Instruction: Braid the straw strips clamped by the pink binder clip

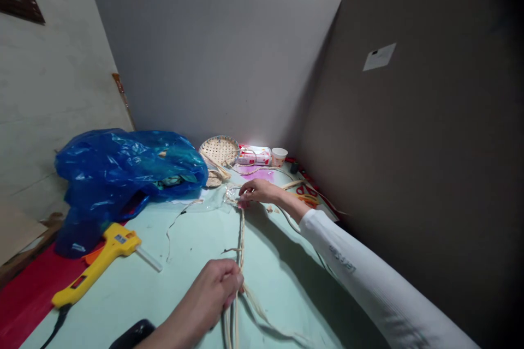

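My left hand [219,286] is closed around a pale braided cord [241,234] near the front of the table. Loose strands [262,311] trail from under its fingers toward the table's near edge. Farther back, my right hand [257,191] reaches over the far end of the cord, fingers bent down beside a clear plastic bag [229,193]. Its fingertips are close to that bag and a small pink patch; whether they grip anything cannot be made out. Between the two hands the braid runs nearly straight, with a short dark strand sticking out to the left.
A blue plastic bag [123,166] lies at the left, above a yellow glue gun [102,262] with its cord. At the back stand a woven basket [220,150], a pink-and-white packet [254,155] and a paper cup [279,157]. Red-handled scissors [307,192] lie right. Grey panels [229,54] enclose the table.
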`<state>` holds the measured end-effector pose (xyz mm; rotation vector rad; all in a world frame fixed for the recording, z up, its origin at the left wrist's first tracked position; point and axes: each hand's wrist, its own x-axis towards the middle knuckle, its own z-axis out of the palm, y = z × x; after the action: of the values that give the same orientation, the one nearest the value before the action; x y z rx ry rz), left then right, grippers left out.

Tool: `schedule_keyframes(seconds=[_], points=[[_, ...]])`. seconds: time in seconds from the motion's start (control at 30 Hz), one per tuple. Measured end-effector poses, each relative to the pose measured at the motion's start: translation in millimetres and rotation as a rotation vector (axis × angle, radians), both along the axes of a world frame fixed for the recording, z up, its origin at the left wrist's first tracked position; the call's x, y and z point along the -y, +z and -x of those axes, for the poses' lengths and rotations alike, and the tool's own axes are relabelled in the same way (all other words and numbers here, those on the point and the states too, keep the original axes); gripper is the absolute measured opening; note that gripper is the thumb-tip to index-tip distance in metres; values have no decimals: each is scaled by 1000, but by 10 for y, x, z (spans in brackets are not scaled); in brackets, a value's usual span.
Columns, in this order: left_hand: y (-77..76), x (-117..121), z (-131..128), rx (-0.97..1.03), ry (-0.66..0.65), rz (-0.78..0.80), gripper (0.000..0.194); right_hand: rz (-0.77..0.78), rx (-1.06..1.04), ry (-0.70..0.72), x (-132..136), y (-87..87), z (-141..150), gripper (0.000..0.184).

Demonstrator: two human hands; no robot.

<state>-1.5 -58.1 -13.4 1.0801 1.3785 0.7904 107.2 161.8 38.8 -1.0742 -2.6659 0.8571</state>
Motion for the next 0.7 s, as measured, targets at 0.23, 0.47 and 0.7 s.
schedule_keyframes(seconds=[0.23,0.47,0.7], points=[[20,-22,43,-58,-20,-7,26,72,-35,28,-88,-49,-3,1],[1,-124,99,-141,10,-69,30,326,-236,14,-173,19,-72,18],[55,-348,140,-296,3,-169,28,470,-357,56,-381,40,-216,16]])
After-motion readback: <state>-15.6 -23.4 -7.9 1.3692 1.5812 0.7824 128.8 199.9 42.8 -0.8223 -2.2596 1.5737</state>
